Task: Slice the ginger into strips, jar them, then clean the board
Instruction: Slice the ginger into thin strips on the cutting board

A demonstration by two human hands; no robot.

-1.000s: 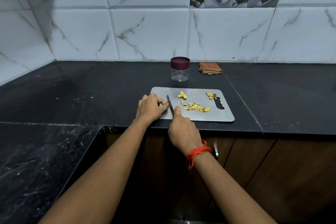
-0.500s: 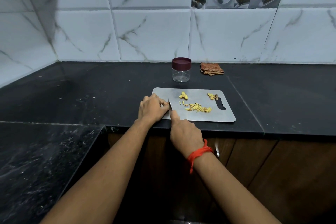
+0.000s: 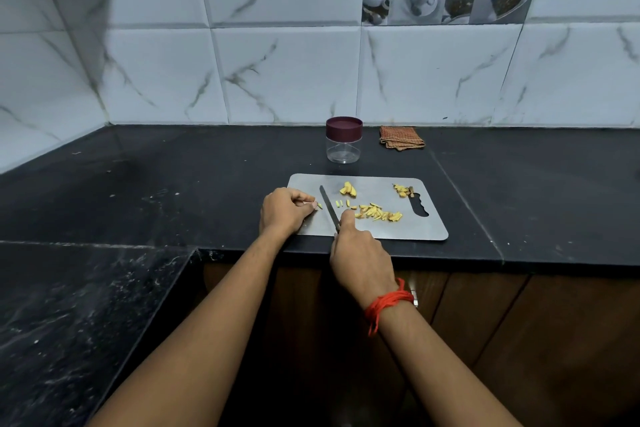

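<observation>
Head view: cutting at the left end of a steel board (image 3: 415, 229)
Left hand (image 3: 282, 210): my fingertips pinch a small ginger stub (image 3: 319, 205), steadying it for cutting
Right hand (image 3: 360, 253): wrapped round the knife (image 3: 329, 206) handle, one finger stretched forward to guide the blade
Strips (image 3: 379, 213): heaped right of the blade, clear of it
Jar (image 3: 344, 144): closed, waiting behind the board
Change: half a second ago the blade met my fingertips; now a gap shows

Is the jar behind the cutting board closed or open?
Closed: the maroon lid sits on the upright jar, which looks empty.
</observation>
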